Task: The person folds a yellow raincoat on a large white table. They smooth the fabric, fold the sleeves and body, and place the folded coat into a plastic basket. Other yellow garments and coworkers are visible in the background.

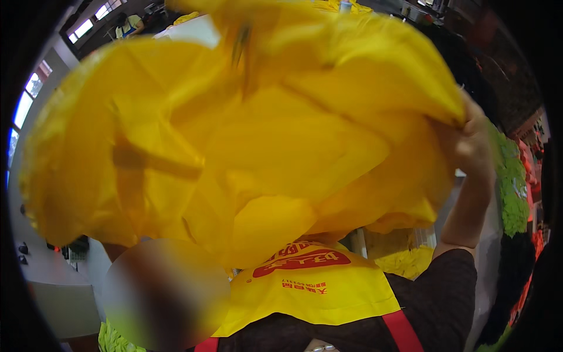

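Note:
A large yellow piece of thin fabric (264, 141) billows up in front of me and fills most of the view. It looks like a garment, though its kind cannot be made out. At its right edge, my right hand (474, 141) is raised with the fingers closed on the fabric; motion smears it a little. The cloth covers my left hand, and a bit of the left arm (114, 251) shows below its lower left edge. A darker shape shows through the fabric on that side. Below the fabric is the yellow apron (316, 287) with red straps that I wear.
Bright green fabric (511, 188) is piled at the right, beside dark cloth (511, 276). More yellow fabric (407, 262) lies under the raised cloth near my right arm. Another person (129, 26) is at the far left back. Green fabric (117, 338) sits at the lower left.

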{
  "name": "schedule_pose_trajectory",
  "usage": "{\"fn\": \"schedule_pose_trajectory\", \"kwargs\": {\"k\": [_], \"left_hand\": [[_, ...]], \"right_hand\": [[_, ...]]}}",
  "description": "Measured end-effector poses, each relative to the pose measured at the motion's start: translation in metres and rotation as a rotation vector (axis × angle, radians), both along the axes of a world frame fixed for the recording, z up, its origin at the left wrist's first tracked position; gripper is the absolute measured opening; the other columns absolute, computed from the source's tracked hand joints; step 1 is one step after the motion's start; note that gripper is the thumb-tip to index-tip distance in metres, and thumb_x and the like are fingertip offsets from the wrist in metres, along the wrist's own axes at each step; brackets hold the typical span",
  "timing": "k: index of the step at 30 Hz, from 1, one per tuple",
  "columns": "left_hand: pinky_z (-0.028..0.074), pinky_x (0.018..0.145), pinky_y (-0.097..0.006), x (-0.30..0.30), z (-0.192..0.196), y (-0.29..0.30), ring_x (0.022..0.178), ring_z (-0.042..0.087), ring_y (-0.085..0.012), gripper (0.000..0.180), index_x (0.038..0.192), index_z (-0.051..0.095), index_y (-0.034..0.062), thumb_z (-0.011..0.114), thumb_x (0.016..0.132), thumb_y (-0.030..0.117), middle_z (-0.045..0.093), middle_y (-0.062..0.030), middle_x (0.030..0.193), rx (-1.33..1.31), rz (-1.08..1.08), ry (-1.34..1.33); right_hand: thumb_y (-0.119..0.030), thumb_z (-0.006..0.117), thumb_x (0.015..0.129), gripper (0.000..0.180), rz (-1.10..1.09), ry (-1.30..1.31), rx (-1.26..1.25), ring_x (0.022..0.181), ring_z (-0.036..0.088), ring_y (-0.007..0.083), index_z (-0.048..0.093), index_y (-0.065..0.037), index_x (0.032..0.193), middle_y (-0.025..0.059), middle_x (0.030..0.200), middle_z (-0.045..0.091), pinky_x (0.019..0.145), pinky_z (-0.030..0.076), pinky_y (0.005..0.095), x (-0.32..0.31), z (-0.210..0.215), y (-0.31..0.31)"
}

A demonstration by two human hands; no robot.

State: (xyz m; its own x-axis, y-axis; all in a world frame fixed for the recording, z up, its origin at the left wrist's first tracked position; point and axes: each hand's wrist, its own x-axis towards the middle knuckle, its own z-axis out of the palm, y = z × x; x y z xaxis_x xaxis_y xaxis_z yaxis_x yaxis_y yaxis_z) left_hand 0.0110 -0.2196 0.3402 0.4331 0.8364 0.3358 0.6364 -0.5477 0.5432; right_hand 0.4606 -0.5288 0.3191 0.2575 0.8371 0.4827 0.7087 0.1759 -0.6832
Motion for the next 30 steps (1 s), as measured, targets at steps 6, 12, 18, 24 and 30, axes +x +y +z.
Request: {"fn": "schedule_pose_trajectory", "kwargs": {"k": [6, 12, 18, 24, 30], "left_hand": [[0.045, 0.082, -0.034, 0.183, 0.064, 0.133, 0.097, 0.057, -0.0255, 0.043, 0.115, 0.053, 0.0004, 0.059, 0.084, 0.030, 0.059, -0.0151, 0.110, 0.226, -0.034, 0.192], [0.044, 0.085, -0.035, 0.328, -0.020, 0.217, 0.101, 0.056, -0.0274, 0.046, 0.118, 0.051, -0.0004, 0.058, 0.085, 0.031, 0.058, -0.0169, 0.113, 0.432, 0.102, 0.318], [0.017, 0.105, -0.052, 0.330, -0.241, 0.012, 0.130, 0.028, -0.0275, 0.066, 0.132, 0.038, 0.0145, 0.063, 0.076, 0.039, 0.038, -0.0106, 0.134, 0.371, -0.283, 0.603], [0.015, 0.105, -0.055, 0.233, -0.386, 0.107, 0.132, 0.024, -0.0226, 0.063, 0.137, 0.031, 0.0157, 0.043, 0.086, 0.051, 0.028, -0.0078, 0.143, 0.016, 0.076, 0.854], [0.018, 0.104, -0.052, 0.218, -0.370, 0.145, 0.130, 0.028, -0.0250, 0.058, 0.134, 0.036, 0.0123, 0.046, 0.087, 0.045, 0.030, -0.0117, 0.141, -0.101, 0.059, 0.610]], "right_hand": [[-0.004, 0.052, 0.077, 0.034, -0.280, -0.380, 0.048, 0.090, 0.059, 0.0203, 0.054, 0.000, 0.111, 0.0129, 0.101, 0.062, 0.080, 0.045, 0.0284, 0.126, 0.060, 0.087], [-0.017, 0.052, 0.080, 0.050, -0.369, -0.433, -0.459, 0.094, 0.058, 0.0352, 0.041, -0.004, 0.127, 0.0236, 0.105, 0.059, 0.081, 0.046, 0.0408, 0.236, -0.077, 0.245], [-0.041, 0.056, 0.080, 0.057, -0.099, -0.548, -0.597, 0.124, 0.035, 0.0324, 0.045, -0.010, 0.127, 0.0189, 0.131, 0.040, 0.097, 0.030, 0.0501, 0.215, -0.272, 0.230], [-0.047, 0.058, 0.076, 0.066, -0.196, -0.476, -0.682, 0.132, 0.022, 0.0286, 0.040, -0.014, 0.131, 0.0138, 0.139, 0.031, 0.098, 0.016, 0.0632, 0.166, -0.335, 0.173], [-0.046, 0.060, 0.075, 0.072, -0.153, -0.509, -0.631, 0.131, 0.023, 0.0280, 0.036, -0.008, 0.132, 0.0115, 0.141, 0.029, 0.106, 0.019, 0.0444, 0.188, -0.351, 0.184]]}}
